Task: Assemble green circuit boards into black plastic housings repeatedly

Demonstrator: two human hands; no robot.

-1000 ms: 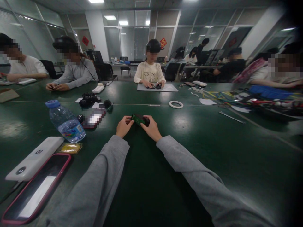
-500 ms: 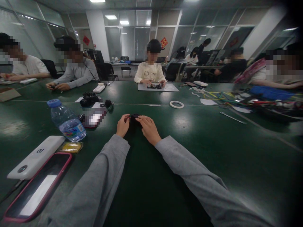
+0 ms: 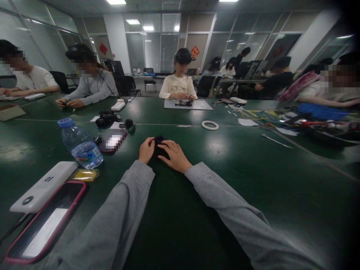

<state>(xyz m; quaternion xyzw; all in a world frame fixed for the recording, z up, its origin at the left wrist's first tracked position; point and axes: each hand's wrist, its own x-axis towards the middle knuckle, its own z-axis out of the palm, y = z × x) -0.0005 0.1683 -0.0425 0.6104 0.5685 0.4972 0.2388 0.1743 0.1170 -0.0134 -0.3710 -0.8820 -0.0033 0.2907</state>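
A small dark object (image 3: 159,140) lies between my two hands over the middle of the green table (image 3: 225,176); its details are too dark to make out. The fingers of my left hand (image 3: 146,150) are closed on its left side. My right hand (image 3: 176,154) touches its right side with the fingertips, and its thumb is spread away below. Left of my hands lies a phone with a lit screen (image 3: 114,141), and nearer is a tilted-looking water bottle (image 3: 81,146).
At the left are a white power bank (image 3: 43,187), a red-edged phone (image 3: 46,221) and a yellow packet (image 3: 86,175). A white ring (image 3: 210,125), a metal tool (image 3: 276,141) and tangled cables (image 3: 261,114) lie rightward. A person (image 3: 178,84) sits opposite.
The thumb of my right hand has moved away from the dark object, opening a gap below its fingers. My left hand has barely shifted. The person opposite has brought both hands together.
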